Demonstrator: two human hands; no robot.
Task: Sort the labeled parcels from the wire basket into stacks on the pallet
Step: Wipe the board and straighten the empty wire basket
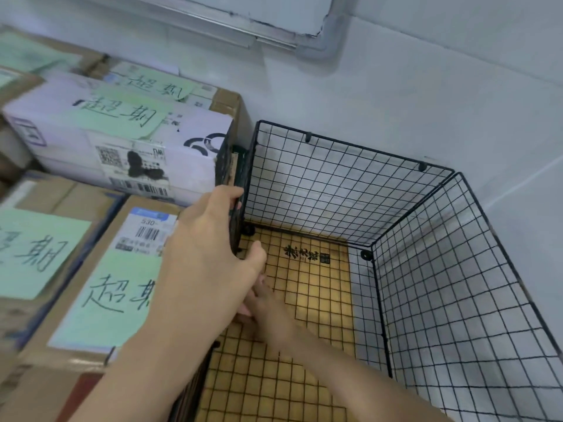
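A grey pipe point(332, 32) bends against the pale wall point(426, 86).

The left hand point(210, 248) rests on the left wall of the wire basket point(426, 239), fingers over its top edge and thumb inside. The right hand point(262, 303) lies just below it, low inside the basket above the board point(304, 345) at the bottom. Directly left of the left hand lies the nearest parcel point(115, 269), with another parcel point(36, 245) further left; beyond the hand a longer parcel point(122, 141) lies on the stack, a further parcel point(170, 86) behind it, and the room wall point(396, 86) stands behind the basket.
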